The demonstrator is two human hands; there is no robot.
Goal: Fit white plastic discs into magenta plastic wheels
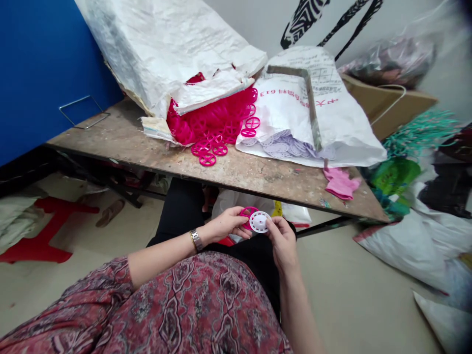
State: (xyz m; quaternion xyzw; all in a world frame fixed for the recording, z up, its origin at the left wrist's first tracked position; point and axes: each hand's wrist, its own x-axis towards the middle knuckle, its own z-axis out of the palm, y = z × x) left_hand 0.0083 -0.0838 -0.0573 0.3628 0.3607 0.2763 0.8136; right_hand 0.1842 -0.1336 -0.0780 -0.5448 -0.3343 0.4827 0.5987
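Note:
Over my lap, my left hand (229,224) grips a pink plastic spoked wheel (248,212) by its edge. My right hand (282,235) pinches a pale lilac slotted disc (258,222) between thumb and fingers. The disc overlaps the front of the pink wheel; whether the two are joined I cannot tell. On the table, many pink spoked wheels (207,159) spill out of a torn white sack (177,44). To their right, lilac discs (285,145) lie in the mouth of a printed white sack (342,123).
A worn wooden table (147,152) stands in front of my knees. On it are a pink glove (341,183) and a bent wire frame (84,112). A red stool (44,236) is at the left, and white sacks (409,246) lie on the floor at the right.

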